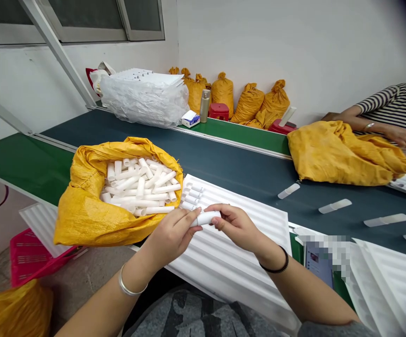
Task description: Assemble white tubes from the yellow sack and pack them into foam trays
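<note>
A white tube (208, 218) lies between my two hands, above a ridged white tray (238, 206). My left hand (175, 229) has its fingers closed on the tube's left end. The fingers of my right hand (236, 224) pinch its right end. Several white pieces with small dark marks (192, 198) rest at the tray's upper left corner. To the left, an open yellow sack (83, 201) holds many loose white tubes (140, 187).
Several clear tubes (335, 206) lie on the dark belt (231, 168) at right. A second yellow sack (336, 152) sits near a person's striped sleeve (392, 103). A phone (318, 262) and stacked trays (385, 276) are at lower right. A plastic-wrapped stack (147, 100) stands behind.
</note>
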`<state>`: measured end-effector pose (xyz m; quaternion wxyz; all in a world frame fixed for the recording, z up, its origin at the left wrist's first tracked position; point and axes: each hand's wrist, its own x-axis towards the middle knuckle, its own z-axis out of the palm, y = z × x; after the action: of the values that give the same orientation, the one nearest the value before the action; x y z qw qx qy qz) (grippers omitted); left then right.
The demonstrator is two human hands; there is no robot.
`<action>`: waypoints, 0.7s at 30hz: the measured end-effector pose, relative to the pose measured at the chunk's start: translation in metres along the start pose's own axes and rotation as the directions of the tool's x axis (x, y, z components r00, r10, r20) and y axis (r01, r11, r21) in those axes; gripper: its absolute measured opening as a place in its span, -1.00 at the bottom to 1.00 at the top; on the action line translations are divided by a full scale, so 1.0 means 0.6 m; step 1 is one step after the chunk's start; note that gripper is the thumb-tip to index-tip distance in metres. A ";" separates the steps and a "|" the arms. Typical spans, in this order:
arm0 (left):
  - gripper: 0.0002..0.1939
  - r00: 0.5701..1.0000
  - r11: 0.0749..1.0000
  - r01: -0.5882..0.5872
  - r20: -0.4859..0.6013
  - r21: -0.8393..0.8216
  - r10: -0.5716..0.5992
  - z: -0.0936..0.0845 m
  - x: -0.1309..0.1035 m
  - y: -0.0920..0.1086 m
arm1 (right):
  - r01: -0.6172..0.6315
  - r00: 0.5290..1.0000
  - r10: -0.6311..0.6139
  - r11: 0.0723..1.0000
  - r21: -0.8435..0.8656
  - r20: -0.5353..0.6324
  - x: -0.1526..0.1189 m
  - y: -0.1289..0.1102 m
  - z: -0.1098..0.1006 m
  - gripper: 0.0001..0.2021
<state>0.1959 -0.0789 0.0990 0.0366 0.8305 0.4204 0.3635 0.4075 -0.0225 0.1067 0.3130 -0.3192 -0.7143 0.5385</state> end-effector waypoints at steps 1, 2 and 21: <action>-0.54 1.000 1.000 0.008 0.016 -0.004 -0.008 0.007 -0.002 0.003 | 0.006 1.000 -0.005 0.999 -0.036 0.016 -0.004 0.004 0.005 -0.68; -0.54 0.999 1.000 0.006 0.045 -0.005 -0.005 0.013 -0.006 0.004 | 0.029 0.998 -0.024 0.994 -0.101 0.054 -0.006 0.009 0.010 -0.69; -0.76 0.894 0.876 0.424 0.052 0.229 -0.446 -0.009 -0.057 -0.135 | -0.752 0.651 0.472 0.295 -0.589 -0.594 0.099 0.167 -0.273 -0.78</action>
<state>0.1247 -0.0532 0.0537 0.0503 0.7315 0.6301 0.2558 0.5135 0.1393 0.0527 0.0060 -0.7534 -0.6336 0.1758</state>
